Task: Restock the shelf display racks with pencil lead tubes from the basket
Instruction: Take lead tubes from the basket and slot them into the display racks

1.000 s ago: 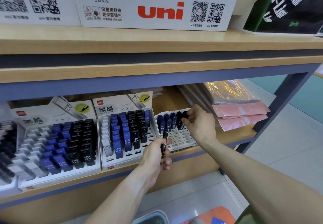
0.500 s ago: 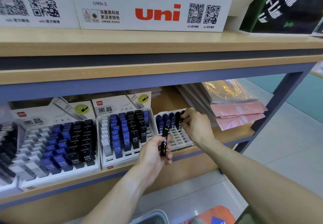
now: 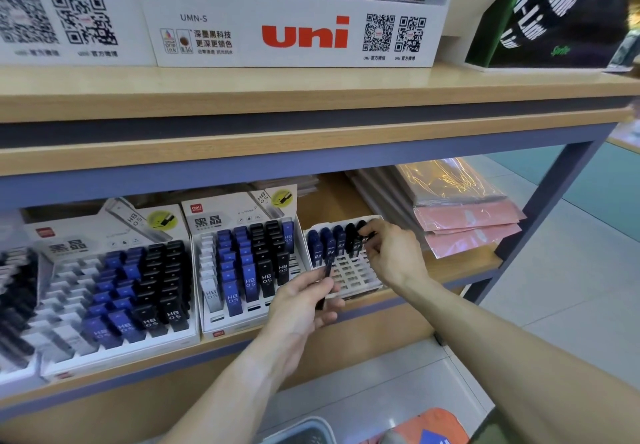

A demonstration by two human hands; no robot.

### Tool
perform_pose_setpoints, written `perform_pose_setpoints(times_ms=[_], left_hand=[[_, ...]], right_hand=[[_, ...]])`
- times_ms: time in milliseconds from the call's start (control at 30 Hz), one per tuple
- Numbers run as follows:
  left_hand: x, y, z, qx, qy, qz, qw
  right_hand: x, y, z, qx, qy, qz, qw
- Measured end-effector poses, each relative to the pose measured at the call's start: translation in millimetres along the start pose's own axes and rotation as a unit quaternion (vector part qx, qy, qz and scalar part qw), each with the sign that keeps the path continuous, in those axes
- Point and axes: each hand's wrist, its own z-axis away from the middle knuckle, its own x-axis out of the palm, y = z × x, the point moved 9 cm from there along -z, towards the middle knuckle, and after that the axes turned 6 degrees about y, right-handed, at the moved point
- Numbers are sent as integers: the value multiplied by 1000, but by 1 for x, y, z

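Head view: left hand fingers grip slim black pencil lead tube, long axis upright-tilted, just before white gridded display rack; right hand fingers pinch black tube at back row.

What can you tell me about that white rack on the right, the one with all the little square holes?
The white rack looks like plastic, a grid of small square slots. It sits tilted on the lower wooden shelf, beside the fuller racks. Only its back row is filled: three blue tubes and two black tubes, standing upright. The right hand pinches a black tube at the back right corner. The left hand holds another tube in front of it.
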Motion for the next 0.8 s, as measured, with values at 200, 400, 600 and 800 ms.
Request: perform_pose_setpoints(times_ms=[200,400,600,800], left_hand=[[0,1,-1,13,10,7,1000],[-6,8,-1,47,47,8,998],[-2,9,-1,50,50,19,997],[-7,6,-4,58,67,1,996]], right_hand=[[5,-4,2,1,-24,7,1000],[-6,-20,14,100,-65,-197,973],[3,-38,29,86,-184,-317,926],[0,-27,27,90,-99,-282,950]])
